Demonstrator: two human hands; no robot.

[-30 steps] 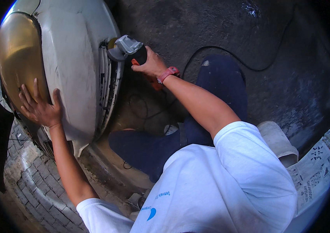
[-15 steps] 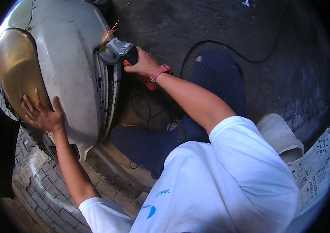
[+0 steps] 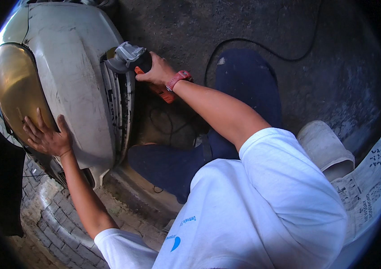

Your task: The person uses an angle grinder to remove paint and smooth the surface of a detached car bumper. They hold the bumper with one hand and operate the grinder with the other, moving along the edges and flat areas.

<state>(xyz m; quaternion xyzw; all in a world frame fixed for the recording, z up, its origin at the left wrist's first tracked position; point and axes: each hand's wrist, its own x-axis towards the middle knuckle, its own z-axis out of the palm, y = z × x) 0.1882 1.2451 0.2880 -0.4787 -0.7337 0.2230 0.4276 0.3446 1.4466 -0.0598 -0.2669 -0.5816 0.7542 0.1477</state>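
A grey-white car bumper with a yellowed headlamp stands on its side at the left. My left hand lies flat on it beside the lamp's lower edge, fingers spread. My right hand grips an angle grinder with an orange handle, its disc against the bumper's ribbed grille. A red watch is on that wrist.
The grinder's black cord loops over the dark concrete floor behind my knee. A pale bucket and spread newspaper lie at the right. A brick-paved curb runs along the lower left.
The view has shifted, so bumper and hands sit a little lower in frame. Sparks seen at the disc half a second ago are gone. Both hands keep their hold.
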